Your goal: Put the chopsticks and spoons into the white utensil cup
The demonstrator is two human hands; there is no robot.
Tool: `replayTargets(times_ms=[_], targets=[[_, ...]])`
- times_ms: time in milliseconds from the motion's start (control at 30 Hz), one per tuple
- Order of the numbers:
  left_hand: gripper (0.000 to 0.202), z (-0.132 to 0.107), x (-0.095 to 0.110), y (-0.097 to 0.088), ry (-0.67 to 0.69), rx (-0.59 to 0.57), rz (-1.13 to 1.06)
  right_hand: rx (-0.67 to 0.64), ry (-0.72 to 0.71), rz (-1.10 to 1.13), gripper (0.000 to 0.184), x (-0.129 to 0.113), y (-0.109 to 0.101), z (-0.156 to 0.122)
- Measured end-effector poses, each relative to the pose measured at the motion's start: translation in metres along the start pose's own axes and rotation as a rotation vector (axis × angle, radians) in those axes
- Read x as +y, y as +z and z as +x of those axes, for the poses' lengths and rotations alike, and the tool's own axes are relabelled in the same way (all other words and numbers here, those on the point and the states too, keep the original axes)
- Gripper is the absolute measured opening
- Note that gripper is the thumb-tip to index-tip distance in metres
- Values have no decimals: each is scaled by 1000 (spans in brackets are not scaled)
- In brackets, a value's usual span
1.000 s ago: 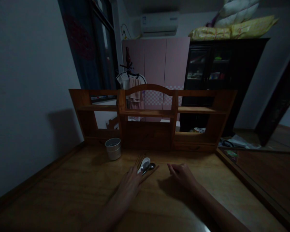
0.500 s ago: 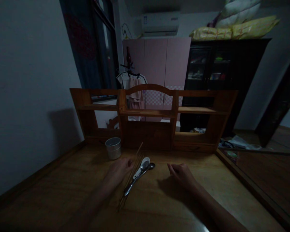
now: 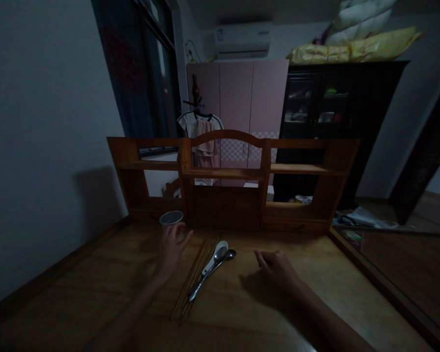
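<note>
My left hand (image 3: 173, 252) is raised in front of a metal cup (image 3: 171, 218), thumb and fingers apart with nothing between them. It hides much of the cup's body; whether they touch I cannot tell. To its right, several thin wooden sticks (image 3: 192, 278) lie slanted on the table. Beside them a white spoon (image 3: 223, 246) rests with two metal spoons, one (image 3: 220, 253) lying over it and another (image 3: 231, 254) just to the right. My right hand (image 3: 277, 266) rests on the table farther right, fingers curled in and holding nothing visible.
A wooden shelf unit (image 3: 225, 172) stands along the back of the wooden table (image 3: 249, 313). The wall (image 3: 40, 171) closes off the left side, and a raised wooden edge (image 3: 374, 281) runs down the right.
My left hand has let go of a thin stick, which now lies among the others. The hand has opened and moved left toward the cup. My right hand stays put.
</note>
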State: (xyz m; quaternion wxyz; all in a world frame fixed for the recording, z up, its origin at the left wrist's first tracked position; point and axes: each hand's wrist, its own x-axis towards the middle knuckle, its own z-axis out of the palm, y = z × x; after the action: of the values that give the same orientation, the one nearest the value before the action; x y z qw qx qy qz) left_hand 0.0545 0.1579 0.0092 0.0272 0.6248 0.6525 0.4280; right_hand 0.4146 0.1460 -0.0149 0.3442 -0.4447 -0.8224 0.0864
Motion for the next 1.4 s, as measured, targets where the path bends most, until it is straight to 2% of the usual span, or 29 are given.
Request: replayTargets(times_ms=[67, 100, 133, 200, 267, 367, 433, 500, 567, 667, 700, 733, 833, 867, 967, 1033, 1100, 1167, 1200, 1233, 1300, 1400], targets=[[71, 12, -8, -1, -23, 317, -34, 3, 3, 1, 55, -1, -1, 0], [86, 18, -15, 0, -43, 433, -69, 4, 4, 2, 55, -1, -1, 0], [98, 24, -23, 3, -77, 488, -105, 4, 5, 3, 55, -2, -2, 0], [116, 33, -42, 10, -208, 437, -209, 6, 9, 5, 56, -3, -3, 1], [116, 41, -59, 17, -292, 358, -279, 7, 14, 5, 56, -4, -4, 1], [86, 46, -72, 22, -342, 236, -358, 10, 12, 1, 56, -3, -4, 1], [72, 45, -70, 22, -352, 195, -393, 13, 9, 1, 56, -1, -3, 0], [72, 41, -58, 22, -338, 199, -416, 19, 8, 3, 55, 0, -2, 0], [75, 34, -36, 25, -279, 195, -451, 31, 7, 7, 52, -1, -3, 0], [70, 21, 10, 34, -109, 123, -535, 74, -12, 20, 33, -9, -8, 1], [70, 16, 28, 37, -36, 85, -563, 94, -30, 35, 33, -13, -11, 1], [70, 11, 45, 41, 57, -2, -585, 116, -52, 59, 44, -16, -13, 2], [72, -8, 94, 52, 146, -108, -598, 152, -90, 181, 86, -24, -16, 2], [72, -14, 108, 55, 207, -198, -566, 156, -79, 225, 92, -24, -15, 1], [73, -32, 138, 63, 259, -403, -605, 168, -31, 328, 95, -21, -10, -1], [74, -36, 146, 64, 322, -563, -661, 204, -11, 359, 96, -19, -7, -2], [74, -32, 141, 61, 394, -703, -695, 235, 7, 363, 99, -19, -9, -1], [72, -21, 123, 55, 441, -740, -657, 244, 38, 347, 99, -20, -11, 2], [67, -14, 109, 52, 443, -705, -599, 243, 58, 336, 98, -20, -12, 4], [59, -7, 93, 49, 417, -619, -524, 247, 79, 324, 97, -19, -13, 5], [41, 7, 59, 47, 286, -423, -368, 269, 127, 299, 96, -15, -12, 9], [26, 22, 11, 51, 146, -302, -306, 314, 213, 273, 95, -4, -7, 12]])
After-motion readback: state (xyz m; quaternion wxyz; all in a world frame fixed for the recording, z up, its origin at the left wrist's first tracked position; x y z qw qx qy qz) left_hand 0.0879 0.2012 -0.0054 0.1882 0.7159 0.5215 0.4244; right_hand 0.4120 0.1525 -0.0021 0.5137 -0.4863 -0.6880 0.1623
